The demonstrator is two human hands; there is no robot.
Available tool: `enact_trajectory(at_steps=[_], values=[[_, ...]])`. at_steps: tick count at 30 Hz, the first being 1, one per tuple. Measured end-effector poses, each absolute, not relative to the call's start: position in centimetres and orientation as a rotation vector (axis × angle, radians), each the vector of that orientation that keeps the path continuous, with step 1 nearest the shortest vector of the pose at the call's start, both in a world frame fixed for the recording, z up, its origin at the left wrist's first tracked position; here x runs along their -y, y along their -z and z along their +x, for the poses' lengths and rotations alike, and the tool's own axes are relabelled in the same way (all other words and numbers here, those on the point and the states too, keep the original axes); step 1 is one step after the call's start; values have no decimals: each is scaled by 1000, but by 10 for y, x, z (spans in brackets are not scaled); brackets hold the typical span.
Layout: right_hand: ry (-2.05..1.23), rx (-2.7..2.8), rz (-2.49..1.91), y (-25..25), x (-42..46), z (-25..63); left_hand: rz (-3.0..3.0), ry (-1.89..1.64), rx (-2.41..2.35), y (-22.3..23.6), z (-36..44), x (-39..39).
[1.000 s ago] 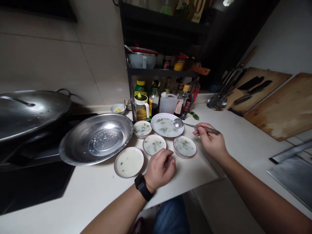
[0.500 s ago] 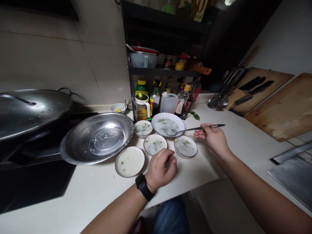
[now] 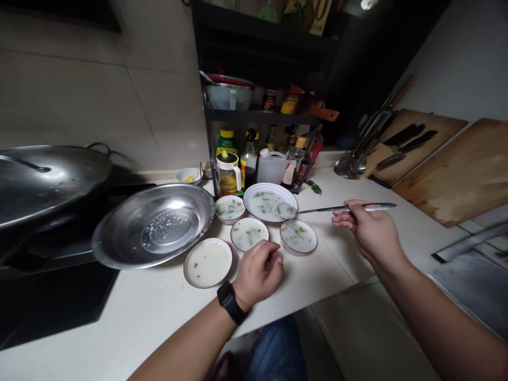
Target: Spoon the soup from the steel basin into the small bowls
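Head view: right hand (image 3: 369, 230) grasps a metal spoon (image 3: 337, 209) by the handle, reaching over the far soup plate (image 3: 264, 206); left hand (image 3: 257, 275) rests clenched, seemingly empty.

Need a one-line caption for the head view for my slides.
The right hand holds a steel spoon over a white ribbed dish of milky liquid, the left hand resting closed beside a smaller dish.

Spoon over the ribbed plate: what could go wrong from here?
The right hand holds the long metal spoon by its handle, with the bowl out above the ribbed white plate, so it could tip and drip milky liquid onto the counter. The left hand rests close to the shallow dish; a small slip might knock it and slop its liquid.
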State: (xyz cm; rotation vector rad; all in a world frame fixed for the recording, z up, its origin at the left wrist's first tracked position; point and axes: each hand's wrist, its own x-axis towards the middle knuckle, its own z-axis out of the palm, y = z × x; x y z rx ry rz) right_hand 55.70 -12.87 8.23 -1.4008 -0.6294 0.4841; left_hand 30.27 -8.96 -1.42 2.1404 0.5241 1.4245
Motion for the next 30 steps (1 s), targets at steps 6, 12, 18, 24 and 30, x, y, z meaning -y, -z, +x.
enact_trajectory(at_steps=[6,12,18,24,30], values=[[-470,625,-1432,-78,166,573,2138,-1418,-522,14,302,90],[-371,813,-1590,-57,202,584,2130,-1418,-503,14,303,91],[212,1666,-1588,-62,232,569,2131,-1410,-519,15,302,91],[429,2215,-1366,-63,242,568,2130,-1428,-491,15,302,90],[456,2048,-1391,-59,230,557,1981,-1472,-554,-1,297,102]])
